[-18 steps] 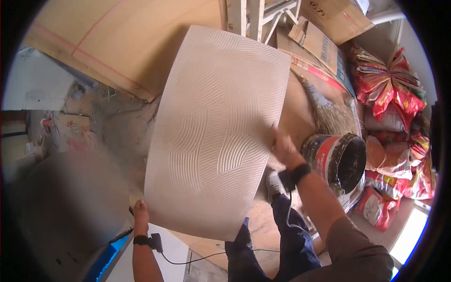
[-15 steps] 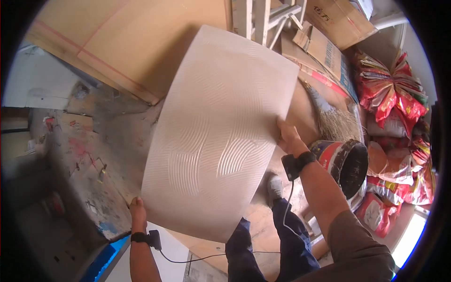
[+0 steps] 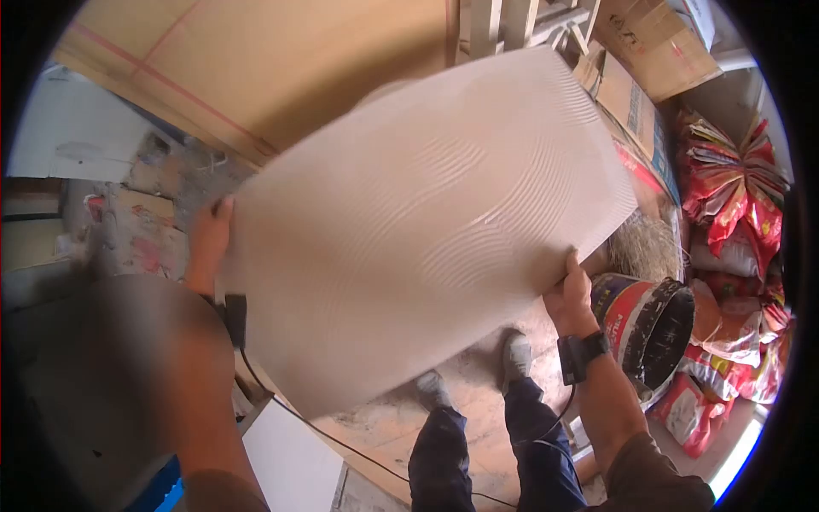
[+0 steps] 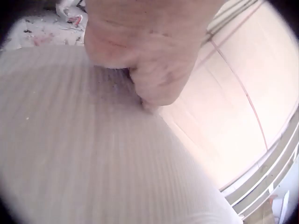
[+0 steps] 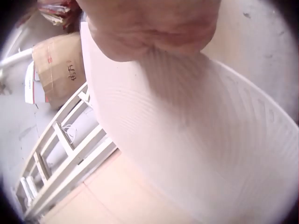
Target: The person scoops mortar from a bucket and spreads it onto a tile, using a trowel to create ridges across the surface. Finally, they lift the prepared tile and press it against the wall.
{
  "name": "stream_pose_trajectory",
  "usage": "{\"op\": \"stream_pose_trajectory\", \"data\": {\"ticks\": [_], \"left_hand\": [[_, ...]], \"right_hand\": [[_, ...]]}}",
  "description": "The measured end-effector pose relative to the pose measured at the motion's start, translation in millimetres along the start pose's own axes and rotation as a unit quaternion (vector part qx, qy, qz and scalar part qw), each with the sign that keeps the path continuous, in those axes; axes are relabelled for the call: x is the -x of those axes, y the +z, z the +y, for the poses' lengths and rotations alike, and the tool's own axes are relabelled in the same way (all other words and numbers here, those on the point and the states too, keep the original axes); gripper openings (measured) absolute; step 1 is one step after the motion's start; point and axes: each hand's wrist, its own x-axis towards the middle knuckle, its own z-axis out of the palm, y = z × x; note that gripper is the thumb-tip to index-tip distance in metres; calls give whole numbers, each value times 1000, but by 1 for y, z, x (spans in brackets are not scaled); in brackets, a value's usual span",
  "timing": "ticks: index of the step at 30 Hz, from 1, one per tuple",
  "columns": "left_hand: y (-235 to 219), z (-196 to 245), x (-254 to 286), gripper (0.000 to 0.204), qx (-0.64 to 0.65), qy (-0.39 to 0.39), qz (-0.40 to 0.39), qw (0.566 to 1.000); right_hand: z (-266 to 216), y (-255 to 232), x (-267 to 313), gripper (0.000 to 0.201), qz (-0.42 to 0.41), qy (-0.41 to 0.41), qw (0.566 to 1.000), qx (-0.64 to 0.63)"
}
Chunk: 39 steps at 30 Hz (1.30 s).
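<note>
A large pale panel [image 3: 409, 230] with combed, curved ridges on its face is held tilted in front of the body. My left hand [image 3: 210, 243] grips its left edge, with the thumb at the edge and the other fingers hidden. At the lower right edge my right hand [image 3: 573, 299] holds on, thumb on the ridged face. In the left wrist view the left hand [image 4: 149, 51] lies against the ridged panel [image 4: 93, 149]. The right wrist view has the right hand [image 5: 154, 28] at the edge of the panel [image 5: 187, 121], its fingertips hidden.
A bucket [image 3: 653, 337] with a dark rim stands right of my right hand, near a straw broom [image 3: 641, 247]. Red bags [image 3: 725, 205] and a cardboard box [image 3: 653, 47] are at the right. A big tan board [image 3: 299, 64] and white ladder-like frame [image 3: 503, 21] stand behind.
The panel has turned clockwise, its top swinging right. My left hand has moved up with its edge, and my right hand has shifted right and down.
</note>
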Motion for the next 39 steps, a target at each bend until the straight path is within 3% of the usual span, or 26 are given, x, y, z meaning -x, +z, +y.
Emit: {"op": "stream_pose_trajectory", "data": {"ticks": [3,4,6,8,9,10,11,13,14,15,17,18,19,20,21,23,25,27,30,33,38,39], "left_hand": [[26,33,-13,55,-135,111,94,980],[35,41,-3,56,-144,140,111,973],[44,49,43,57,-160,204,146,955],[55,41,111,60,-95,115,58,987],[63,25,146,59,-156,111,17,981],[64,28,186,57,-154,122,3,981],[65,30,223,54,-125,85,-18,988],[66,31,291,50,-125,69,-40,989],[64,30,322,50,-134,59,-41,988],[62,31,352,48,-72,34,-79,994],[57,35,415,45,-13,-18,-140,990],[55,40,444,42,6,-75,-195,978],[57,55,471,39,16,-96,-198,975],[61,54,497,39,29,-145,-243,959],[68,48,525,38,36,-145,-268,952],[66,72,546,41,15,-148,-350,925],[57,111,543,40,-13,-145,-444,884],[61,116,553,40,-23,-121,-430,895],[63,139,547,39,-40,-114,-401,908],[57,156,546,39,-63,-123,-375,916],[70,211,528,37,-83,-108,-335,932],[72,231,522,37,-97,-96,-334,933]], "right_hand": [[7,9,-9,48,128,-23,991,34],[14,13,-16,49,128,-32,991,-10],[13,48,-8,51,199,6,977,74],[39,41,-33,55,200,-33,973,108],[36,62,-23,54,210,-26,976,42],[34,61,-25,50,174,6,985,19],[37,50,-26,51,142,20,990,19],[-5,62,15,48,159,70,981,93],[-15,41,30,44,118,-10,961,249],[-24,18,50,41,73,-83,909,402],[-57,-34,109,31,67,-240,814,526],[-77,-66,136,32,84,-282,720,628],[-101,-98,159,34,99,-318,613,716],[-125,-122,178,35,123,-300,572,754],[-144,-140,191,37,150,-280,529,787],[-169,-162,205,45,173,-119,479,853],[-166,-209,187,50,125,30,521,844],[-171,-219,170,47,38,133,549,825],[-183,-241,153,42,-37,140,480,865],[-248,-252,158,48,-82,181,466,862],[-334,-327,156,47,-78,121,502,853],[-343,-334,153,43,-82,126,488,860]]}}
